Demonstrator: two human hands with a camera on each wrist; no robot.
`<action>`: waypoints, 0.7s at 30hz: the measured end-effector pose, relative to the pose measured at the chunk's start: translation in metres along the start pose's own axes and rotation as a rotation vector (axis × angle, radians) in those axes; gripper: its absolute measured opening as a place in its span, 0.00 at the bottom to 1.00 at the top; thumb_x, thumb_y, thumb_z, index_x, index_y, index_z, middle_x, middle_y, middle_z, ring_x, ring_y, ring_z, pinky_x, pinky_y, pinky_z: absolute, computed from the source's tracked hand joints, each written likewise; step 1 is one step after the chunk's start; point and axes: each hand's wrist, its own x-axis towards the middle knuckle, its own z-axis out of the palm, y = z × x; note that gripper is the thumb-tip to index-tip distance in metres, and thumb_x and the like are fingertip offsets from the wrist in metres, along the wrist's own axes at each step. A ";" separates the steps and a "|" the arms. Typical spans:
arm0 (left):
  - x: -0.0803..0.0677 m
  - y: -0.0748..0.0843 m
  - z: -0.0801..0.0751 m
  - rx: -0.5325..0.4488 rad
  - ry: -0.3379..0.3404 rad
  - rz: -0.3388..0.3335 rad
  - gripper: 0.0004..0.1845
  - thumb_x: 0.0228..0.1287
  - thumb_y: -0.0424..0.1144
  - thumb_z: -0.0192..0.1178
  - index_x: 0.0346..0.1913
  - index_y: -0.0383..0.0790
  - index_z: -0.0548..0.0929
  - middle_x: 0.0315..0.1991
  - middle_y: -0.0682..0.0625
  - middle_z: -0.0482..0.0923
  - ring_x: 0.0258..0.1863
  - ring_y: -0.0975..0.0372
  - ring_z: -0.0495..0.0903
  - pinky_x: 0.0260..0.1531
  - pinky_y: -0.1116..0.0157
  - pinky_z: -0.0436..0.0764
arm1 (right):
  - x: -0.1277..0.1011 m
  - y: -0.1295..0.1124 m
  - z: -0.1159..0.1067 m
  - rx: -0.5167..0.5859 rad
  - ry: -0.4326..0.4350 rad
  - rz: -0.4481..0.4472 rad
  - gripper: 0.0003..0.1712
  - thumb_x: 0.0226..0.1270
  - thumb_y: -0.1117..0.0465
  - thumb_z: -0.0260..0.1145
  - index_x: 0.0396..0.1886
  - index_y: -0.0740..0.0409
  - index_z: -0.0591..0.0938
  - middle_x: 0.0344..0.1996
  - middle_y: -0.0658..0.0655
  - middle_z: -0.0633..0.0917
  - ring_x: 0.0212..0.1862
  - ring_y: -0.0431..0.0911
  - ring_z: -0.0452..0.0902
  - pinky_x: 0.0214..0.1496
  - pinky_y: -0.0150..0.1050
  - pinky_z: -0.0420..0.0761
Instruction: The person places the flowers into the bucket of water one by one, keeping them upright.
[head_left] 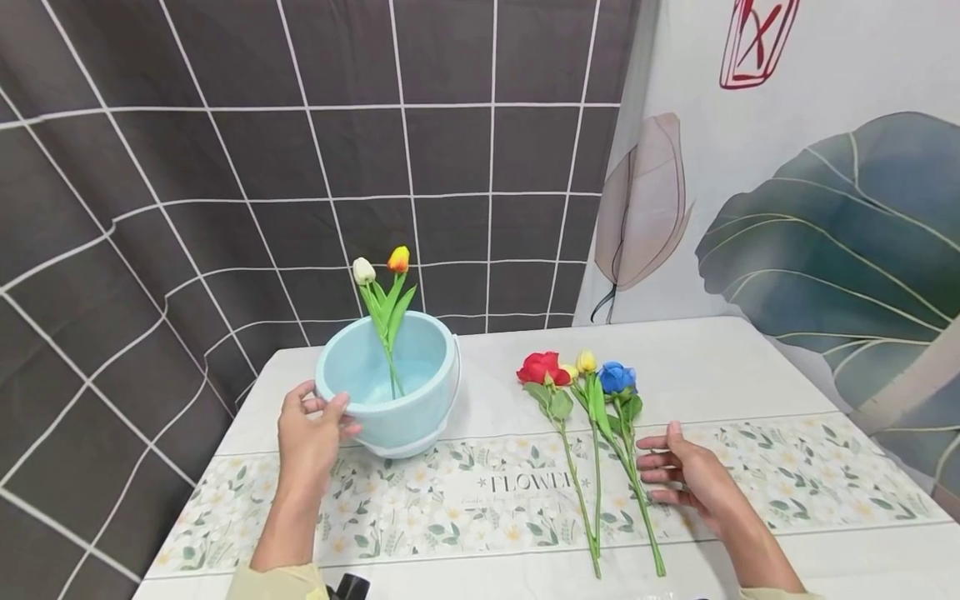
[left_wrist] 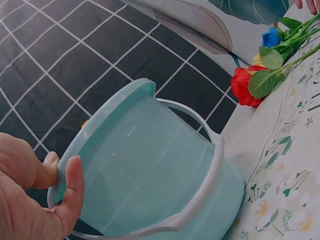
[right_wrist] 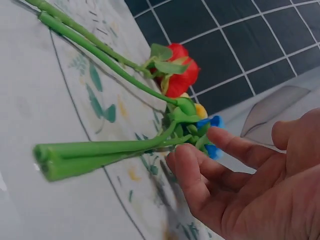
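Keep left hand (head_left: pixel 309 433) pinching the tilted blue bucket (head_left: pixel 390 385) by its rim, steady on the tabletop (head_left: pixel 720 367), and slide right hand (head_left: pixel 686 475), fingers relaxed and empty, under the blue flower (head_left: pixel 617 377) stem just beside.

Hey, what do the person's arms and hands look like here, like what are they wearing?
Both hands are bare: no gloves, rings or watch visible on the left hand or the right hand. The forearms are uncovered, with pale yellow-green sleeves pushed up near the elbows. A small dark device sits at the frame's lower edge.
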 end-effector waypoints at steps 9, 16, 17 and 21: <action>0.001 0.000 0.002 -0.012 0.019 -0.010 0.33 0.73 0.36 0.51 0.75 0.38 0.50 0.51 0.42 0.63 0.28 0.69 0.81 0.37 0.71 0.89 | 0.004 0.006 0.010 0.023 0.078 0.037 0.45 0.74 0.34 0.36 0.61 0.73 0.70 0.42 0.57 0.83 0.40 0.45 0.81 0.40 0.40 0.90; 0.001 0.001 0.002 -0.030 0.016 -0.009 0.33 0.73 0.35 0.51 0.74 0.38 0.50 0.50 0.43 0.62 0.27 0.69 0.81 0.37 0.71 0.89 | 0.007 0.006 0.014 0.029 0.123 0.034 0.37 0.78 0.42 0.42 0.59 0.74 0.71 0.37 0.54 0.83 0.36 0.42 0.80 0.35 0.36 0.90; 0.001 0.001 0.002 -0.030 0.015 -0.007 0.33 0.73 0.35 0.51 0.74 0.38 0.50 0.50 0.43 0.62 0.27 0.69 0.81 0.37 0.71 0.89 | 0.007 0.005 0.015 0.036 0.128 0.036 0.36 0.78 0.42 0.43 0.58 0.74 0.72 0.36 0.54 0.83 0.35 0.42 0.80 0.34 0.36 0.89; 0.000 0.000 0.001 -0.025 0.010 -0.006 0.33 0.73 0.36 0.51 0.75 0.38 0.49 0.50 0.43 0.62 0.27 0.69 0.81 0.37 0.71 0.89 | 0.009 0.004 0.019 0.050 0.147 0.040 0.28 0.78 0.51 0.49 0.55 0.75 0.74 0.32 0.53 0.83 0.33 0.41 0.79 0.29 0.34 0.88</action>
